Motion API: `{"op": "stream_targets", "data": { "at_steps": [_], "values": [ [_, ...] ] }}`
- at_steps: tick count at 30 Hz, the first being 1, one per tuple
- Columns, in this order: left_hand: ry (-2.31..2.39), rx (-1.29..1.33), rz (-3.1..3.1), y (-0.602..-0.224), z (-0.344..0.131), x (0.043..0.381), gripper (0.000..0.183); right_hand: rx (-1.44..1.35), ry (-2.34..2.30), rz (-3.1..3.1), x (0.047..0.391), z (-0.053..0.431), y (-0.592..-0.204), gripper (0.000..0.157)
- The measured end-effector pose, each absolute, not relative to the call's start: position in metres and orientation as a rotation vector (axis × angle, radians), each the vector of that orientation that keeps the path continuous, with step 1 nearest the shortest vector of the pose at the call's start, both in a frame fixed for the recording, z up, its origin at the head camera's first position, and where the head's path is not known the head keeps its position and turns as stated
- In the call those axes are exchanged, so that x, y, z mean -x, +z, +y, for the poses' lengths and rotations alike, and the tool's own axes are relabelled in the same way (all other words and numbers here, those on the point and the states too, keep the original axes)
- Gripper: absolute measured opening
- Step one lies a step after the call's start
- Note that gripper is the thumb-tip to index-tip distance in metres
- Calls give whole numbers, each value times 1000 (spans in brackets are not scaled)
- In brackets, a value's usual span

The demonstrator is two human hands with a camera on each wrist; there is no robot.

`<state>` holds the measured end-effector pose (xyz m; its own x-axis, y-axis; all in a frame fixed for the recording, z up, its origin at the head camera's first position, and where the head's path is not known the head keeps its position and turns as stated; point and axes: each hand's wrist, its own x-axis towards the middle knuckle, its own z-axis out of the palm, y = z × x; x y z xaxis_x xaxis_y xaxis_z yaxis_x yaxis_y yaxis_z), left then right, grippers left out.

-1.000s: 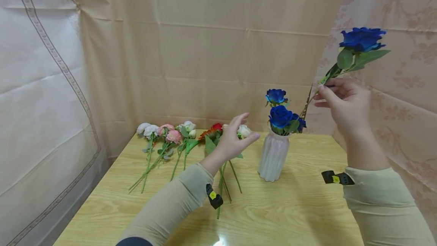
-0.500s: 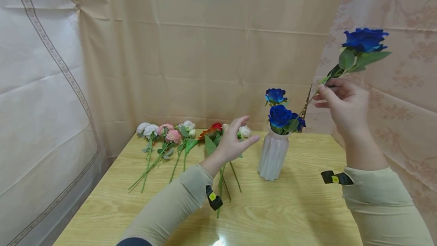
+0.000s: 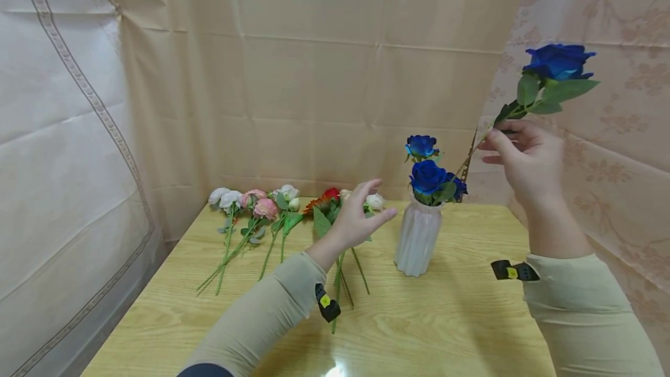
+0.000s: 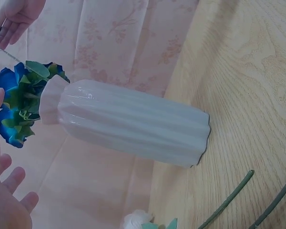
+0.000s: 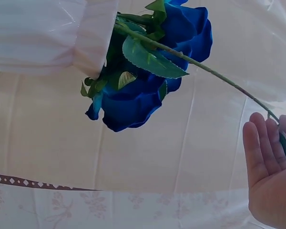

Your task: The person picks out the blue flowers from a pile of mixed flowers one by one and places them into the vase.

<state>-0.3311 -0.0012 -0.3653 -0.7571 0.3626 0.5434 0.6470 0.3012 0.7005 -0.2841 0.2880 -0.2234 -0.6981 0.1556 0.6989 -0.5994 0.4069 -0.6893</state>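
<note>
My right hand (image 3: 534, 162) pinches the stem of a long blue rose (image 3: 560, 63) between thumb and fingertips, just below its leaves. The stem slants down left to the mouth of a white fluted vase (image 3: 419, 240); in the right wrist view the stem (image 5: 219, 76) reaches the rim, its end hidden. Several other blue roses (image 3: 428, 176) stand in the vase, which is upright on the table. To the vase's left my left hand (image 3: 356, 217) is held in the air, thumb and fingers spread, touching nothing. The left wrist view shows its fingers near the vase (image 4: 133, 124).
On the wooden table (image 3: 419, 330) lie pink flowers (image 3: 266, 208), white flowers (image 3: 287, 194) and a red flower (image 3: 331, 194), their stems toward me. Some are partly behind my left hand. A beige curtain (image 3: 314, 74) hangs behind the table, a patterned cloth (image 3: 628, 179) at the right.
The held rose's leaves have turned slightly, and the rose sits a little further right against my fingers. Both hands are almost still; the vase stays in place.
</note>
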Motion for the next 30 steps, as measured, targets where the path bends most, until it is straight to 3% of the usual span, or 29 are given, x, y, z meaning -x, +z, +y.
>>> {"op": "stream_targets", "data": {
  "at_steps": [30],
  "values": [
    [-1396,933,-2307,-381,-14,330,66,-340,1267,-2052,295,281,-254,33]
  ]
}}
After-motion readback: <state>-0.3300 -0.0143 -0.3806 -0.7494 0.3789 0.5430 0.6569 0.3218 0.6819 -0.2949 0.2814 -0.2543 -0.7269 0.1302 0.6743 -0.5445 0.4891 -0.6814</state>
